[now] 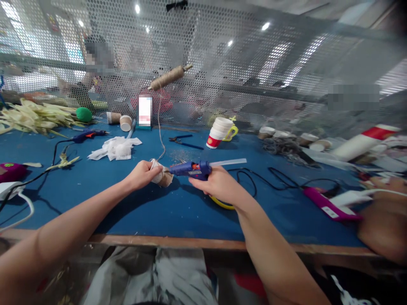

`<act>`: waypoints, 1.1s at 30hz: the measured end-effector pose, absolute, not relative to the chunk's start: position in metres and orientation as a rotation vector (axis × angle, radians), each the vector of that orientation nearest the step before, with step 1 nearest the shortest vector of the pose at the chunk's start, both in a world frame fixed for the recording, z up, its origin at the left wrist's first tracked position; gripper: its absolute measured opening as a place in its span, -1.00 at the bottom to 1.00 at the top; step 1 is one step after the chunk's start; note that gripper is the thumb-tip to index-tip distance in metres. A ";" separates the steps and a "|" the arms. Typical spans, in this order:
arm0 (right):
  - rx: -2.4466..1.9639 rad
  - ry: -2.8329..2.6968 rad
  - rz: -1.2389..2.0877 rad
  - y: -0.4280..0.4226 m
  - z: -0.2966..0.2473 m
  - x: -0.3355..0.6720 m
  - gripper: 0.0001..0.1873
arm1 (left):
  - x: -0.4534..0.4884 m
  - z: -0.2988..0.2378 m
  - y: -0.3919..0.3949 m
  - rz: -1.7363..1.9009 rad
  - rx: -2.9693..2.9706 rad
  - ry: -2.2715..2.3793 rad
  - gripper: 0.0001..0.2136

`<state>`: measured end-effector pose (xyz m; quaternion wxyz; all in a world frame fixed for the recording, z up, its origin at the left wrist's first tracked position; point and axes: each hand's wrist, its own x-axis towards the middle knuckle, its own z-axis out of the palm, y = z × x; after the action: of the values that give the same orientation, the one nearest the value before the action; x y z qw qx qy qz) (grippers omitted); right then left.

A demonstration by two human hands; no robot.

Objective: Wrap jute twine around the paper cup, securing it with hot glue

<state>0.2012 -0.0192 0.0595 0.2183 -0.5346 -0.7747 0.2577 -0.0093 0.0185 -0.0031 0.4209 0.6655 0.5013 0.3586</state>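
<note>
My left hand (143, 173) is closed on a small paper cup (164, 178) partly wrapped in brown twine, tilted above the blue table. In my right hand (219, 184) is a blue hot glue gun (190, 169), its nozzle pointing left at the cup; whether the tip touches it I cannot tell. A clear glue stick (229, 162) juts from the gun's back end. From a spool of twine (168, 79) mounted on the mesh, one strand (160, 123) runs down to the cup. Yellow-handled scissors, mostly hidden, seem to lie under my right hand.
Stacked paper cups (218, 133) and pliers (187, 142) lie behind my hands. White tissue (116, 148), a second glue gun (89, 135) and pale husks (38, 118) are at left. A purple power strip (330, 204) and another person's arm (384, 212) are at right. Perforated mesh (222, 63) closes the back.
</note>
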 end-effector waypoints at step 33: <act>-1.357 -1.963 1.098 -0.006 0.058 0.213 -0.69 | -0.006 -0.013 0.023 0.969 1.713 1.161 -0.56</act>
<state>0.2132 -0.0064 0.0584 0.2547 -0.4996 -0.7226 0.4043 -0.0063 0.0228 -0.0130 0.4152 0.6820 0.4624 0.3856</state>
